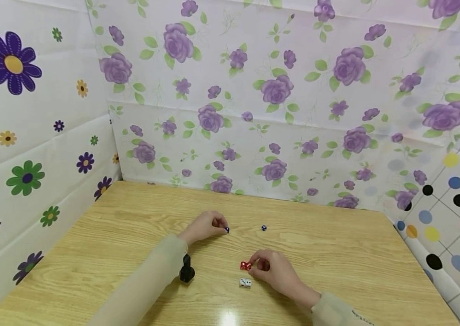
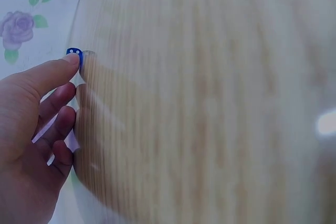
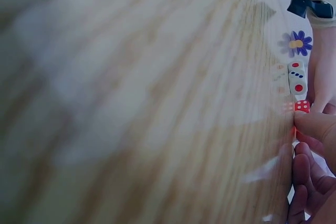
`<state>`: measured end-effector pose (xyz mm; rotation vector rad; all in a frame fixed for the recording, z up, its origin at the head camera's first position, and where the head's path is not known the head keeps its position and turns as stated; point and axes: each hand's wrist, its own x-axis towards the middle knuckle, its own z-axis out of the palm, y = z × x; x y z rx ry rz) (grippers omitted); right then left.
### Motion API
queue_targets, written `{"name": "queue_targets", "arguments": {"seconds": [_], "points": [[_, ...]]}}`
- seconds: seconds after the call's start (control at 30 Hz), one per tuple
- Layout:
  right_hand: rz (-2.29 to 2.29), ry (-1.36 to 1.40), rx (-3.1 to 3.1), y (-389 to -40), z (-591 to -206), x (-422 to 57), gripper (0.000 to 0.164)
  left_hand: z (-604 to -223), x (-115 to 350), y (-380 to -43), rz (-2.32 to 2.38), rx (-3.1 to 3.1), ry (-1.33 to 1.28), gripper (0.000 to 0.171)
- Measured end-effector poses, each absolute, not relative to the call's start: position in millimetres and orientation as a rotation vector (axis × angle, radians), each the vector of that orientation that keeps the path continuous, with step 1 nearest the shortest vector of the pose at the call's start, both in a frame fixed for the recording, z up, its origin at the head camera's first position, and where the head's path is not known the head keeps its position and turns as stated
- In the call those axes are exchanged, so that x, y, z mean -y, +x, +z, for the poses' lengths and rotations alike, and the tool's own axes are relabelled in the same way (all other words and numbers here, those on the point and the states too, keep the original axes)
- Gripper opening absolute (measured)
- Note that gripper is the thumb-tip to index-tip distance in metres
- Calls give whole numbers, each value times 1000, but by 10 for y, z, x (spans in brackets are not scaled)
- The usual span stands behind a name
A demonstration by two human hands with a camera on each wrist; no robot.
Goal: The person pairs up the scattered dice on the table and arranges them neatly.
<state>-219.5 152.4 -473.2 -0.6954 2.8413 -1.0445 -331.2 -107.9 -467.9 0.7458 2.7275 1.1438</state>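
My left hand [image 1: 207, 226] pinches a blue die [image 1: 227, 230] between thumb and forefinger, low on the tabletop. In the left wrist view, the thumb partly covers this die [image 2: 80, 59]. A second blue die [image 1: 264, 227] lies apart to its right. Nearer to me, my right hand [image 1: 274, 270] grips the right one of two red dice [image 1: 243, 266] that sit side by side; its fingertips hide part of that die. Just in front of the red pair, two white dice [image 1: 245, 283] stand against each other, with red and dark pips in the right wrist view.
A black strap mount [image 1: 187, 271] sticks out from the left sleeve at the wrist. The wood-grain table [image 1: 335, 240] is bordered by a flower-printed sheet [image 1: 246, 154] at the back and patterned sheets at both sides.
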Motion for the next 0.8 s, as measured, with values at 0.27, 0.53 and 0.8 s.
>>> {"name": "queue_targets", "arguments": {"seconds": [0.27, 0.53, 0.8], "points": [[-1034, -695, -2846, -2206, -4752, -1531, 10, -4700, 1025, -3253, 1119, -2732, 772, 7], [-1031, -692, -2842, -2206, -4747, -1531, 10, -4692, 967, -3180, 1100, -2734, 816, 7], [-1047, -687, -2839, -2198, -4733, -1529, 10, -4693, 914, -3099, 1108, -2710, 839, 6]]}}
